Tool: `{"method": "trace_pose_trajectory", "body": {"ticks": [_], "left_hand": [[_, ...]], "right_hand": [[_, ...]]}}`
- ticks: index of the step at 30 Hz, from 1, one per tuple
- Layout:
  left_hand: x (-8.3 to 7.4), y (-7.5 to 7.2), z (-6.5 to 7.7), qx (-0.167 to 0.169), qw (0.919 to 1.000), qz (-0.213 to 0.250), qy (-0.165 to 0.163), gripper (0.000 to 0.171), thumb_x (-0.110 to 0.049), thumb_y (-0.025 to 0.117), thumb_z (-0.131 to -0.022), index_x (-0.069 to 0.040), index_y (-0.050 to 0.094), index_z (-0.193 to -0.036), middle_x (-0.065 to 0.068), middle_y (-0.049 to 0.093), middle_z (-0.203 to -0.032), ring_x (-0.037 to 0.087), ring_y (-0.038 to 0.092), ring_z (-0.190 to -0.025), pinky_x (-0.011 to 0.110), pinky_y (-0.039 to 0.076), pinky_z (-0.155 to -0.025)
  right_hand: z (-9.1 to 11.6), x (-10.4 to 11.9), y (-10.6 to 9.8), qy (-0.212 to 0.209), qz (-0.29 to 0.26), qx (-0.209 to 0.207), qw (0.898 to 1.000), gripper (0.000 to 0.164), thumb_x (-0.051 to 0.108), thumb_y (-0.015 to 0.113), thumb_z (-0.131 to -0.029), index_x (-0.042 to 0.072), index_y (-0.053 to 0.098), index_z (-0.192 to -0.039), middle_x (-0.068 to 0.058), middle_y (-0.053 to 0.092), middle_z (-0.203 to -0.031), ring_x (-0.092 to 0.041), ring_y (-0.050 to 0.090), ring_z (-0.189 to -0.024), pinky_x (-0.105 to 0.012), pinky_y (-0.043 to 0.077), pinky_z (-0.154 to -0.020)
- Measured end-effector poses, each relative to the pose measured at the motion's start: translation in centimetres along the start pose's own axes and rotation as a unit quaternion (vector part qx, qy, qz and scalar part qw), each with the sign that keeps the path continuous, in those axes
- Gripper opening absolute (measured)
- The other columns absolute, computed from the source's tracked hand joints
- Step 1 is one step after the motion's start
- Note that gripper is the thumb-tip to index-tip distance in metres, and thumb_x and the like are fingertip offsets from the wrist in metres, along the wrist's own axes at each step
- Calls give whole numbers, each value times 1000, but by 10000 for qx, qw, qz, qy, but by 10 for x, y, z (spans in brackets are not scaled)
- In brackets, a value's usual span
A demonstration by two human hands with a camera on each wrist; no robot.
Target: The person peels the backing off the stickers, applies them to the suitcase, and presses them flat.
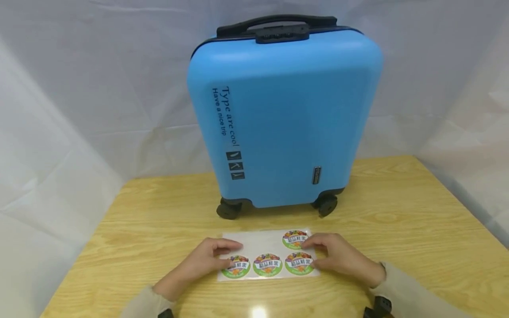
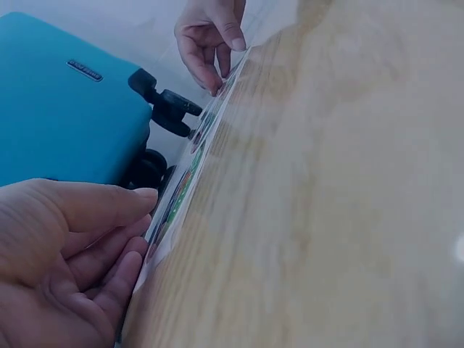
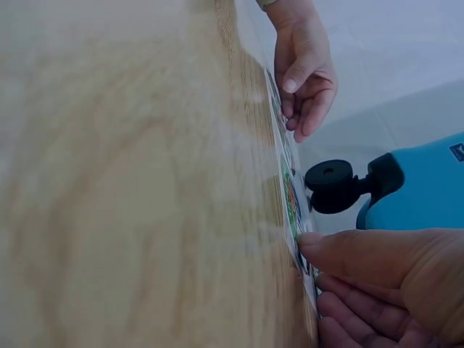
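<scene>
A white sheet [image 1: 254, 243] of round fruit-label stickers lies flat on the wooden table. Three stickers line its near row, the middle one [image 1: 267, 265] fully visible, and one more [image 1: 293, 239] sits at its far right; the rest of the far row is bare backing. My left hand [image 1: 210, 259] rests at the sheet's left end, thumb over the near-left sticker, fingers loosely bent. At the right end, my right hand [image 1: 338, 256] touches the sheet with its fingertips beside the two right-hand stickers. In the right wrist view, the thumb [image 3: 348, 254] lies right at the sheet's edge.
Behind the sheet a blue suitcase [image 1: 286, 123] stands upright on black wheels [image 1: 228, 210], its carry handle [image 1: 278, 20] on top. White cloth [image 1: 99, 110] hangs behind the wooden table [image 1: 159, 212] and along its sides.
</scene>
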State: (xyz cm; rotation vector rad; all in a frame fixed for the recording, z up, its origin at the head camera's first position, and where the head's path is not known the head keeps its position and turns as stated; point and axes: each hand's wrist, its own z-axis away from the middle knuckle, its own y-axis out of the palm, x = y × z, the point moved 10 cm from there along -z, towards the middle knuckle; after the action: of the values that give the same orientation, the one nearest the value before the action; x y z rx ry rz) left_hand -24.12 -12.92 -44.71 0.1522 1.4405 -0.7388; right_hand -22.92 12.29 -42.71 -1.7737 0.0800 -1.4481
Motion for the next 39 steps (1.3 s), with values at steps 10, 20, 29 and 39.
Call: {"method": "trace_pose_trajectory", "body": {"ticks": [10, 20, 29, 39], "left_hand": [[-7, 13, -1, -127, 9997, -196, 21, 39, -8, 72, -81, -2, 63, -119, 15, 61, -124, 32, 53, -119, 38, 45, -97], [-12, 23, -1, 58, 9999, 48, 103, 39, -6, 71, -82, 0, 63, -119, 17, 61, -122, 33, 55, -115, 35, 48, -92], [-12, 24, -2, -20, 9999, -12, 100, 37, -7, 70, -82, -1, 64, -118, 17, 61, -122, 32, 57, -114, 35, 48, -92], [-17, 15, -4, -304, 9995, 101, 73, 34, -7, 69, -83, 4, 64, -115, 21, 61, -120, 31, 62, -106, 28, 51, -86]], "right_hand": [[9, -6, -7, 98, -51, -20, 9999, 32, 9, 75, -78, 9, 68, -109, -6, 65, -112, -30, 57, -108, -30, 47, -89], [15, -13, -10, 201, -267, 65, 9994, 32, 7, 73, -79, 9, 66, -110, -8, 63, -116, -33, 54, -113, -26, 45, -91], [16, -9, -9, 39, -16, 99, 9999, 31, 10, 75, -79, 9, 67, -109, -6, 64, -115, -33, 55, -112, -31, 46, -94], [16, -10, -10, 123, 130, 92, 9998, 28, 11, 74, -80, 12, 67, -108, -2, 64, -114, -31, 55, -112, -36, 45, -95]]}}
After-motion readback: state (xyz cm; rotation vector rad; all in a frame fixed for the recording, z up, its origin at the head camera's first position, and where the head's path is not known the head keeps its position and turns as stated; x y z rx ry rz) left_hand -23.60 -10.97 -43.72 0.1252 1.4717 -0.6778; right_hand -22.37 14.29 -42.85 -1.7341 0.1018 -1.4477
